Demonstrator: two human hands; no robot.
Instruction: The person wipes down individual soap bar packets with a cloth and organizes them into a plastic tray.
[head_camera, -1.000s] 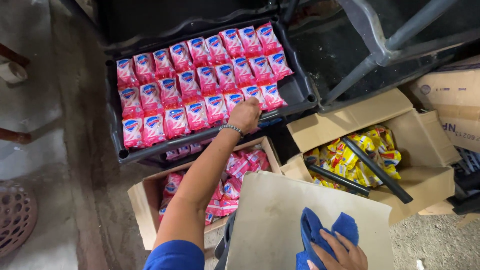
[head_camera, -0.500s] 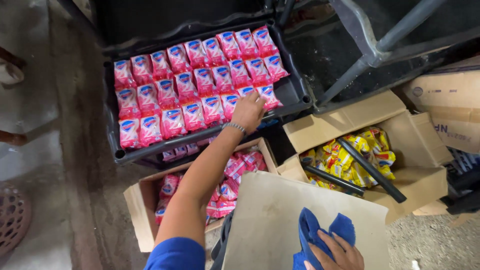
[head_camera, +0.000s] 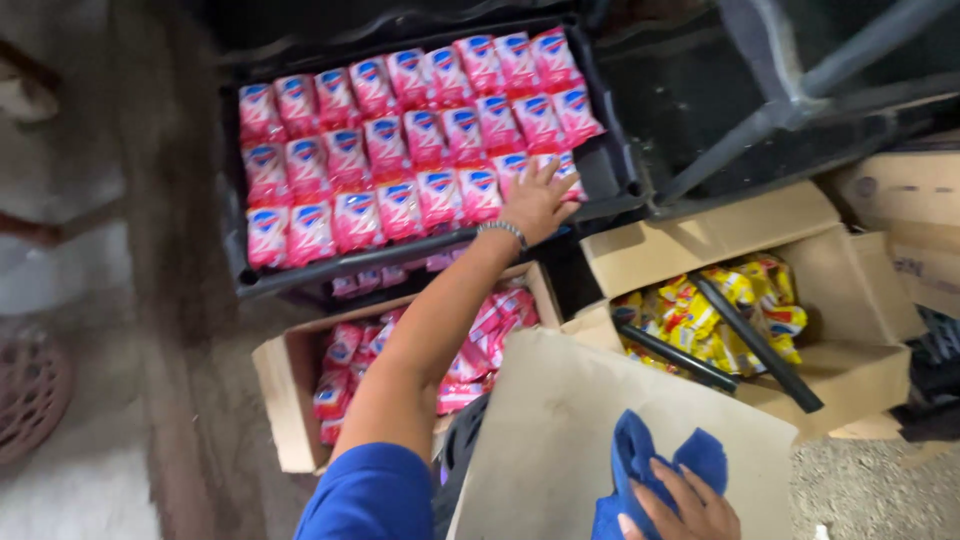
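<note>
Pink packets (head_camera: 420, 140) fill the black tray (head_camera: 610, 165); my left hand (head_camera: 535, 200), fingers spread, still presses the bottom row's right end, as before. My right hand (head_camera: 685, 505) keeps gripping a blue cloth (head_camera: 640, 455) on cardboard (head_camera: 560, 430).

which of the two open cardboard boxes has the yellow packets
The right box, with two black bars lying across its yellow packets; the left box holds pink packets.

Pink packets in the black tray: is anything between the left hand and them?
Nothing visible. The left hand already rests on the pink packets at the near right corner of the black tray.
</note>
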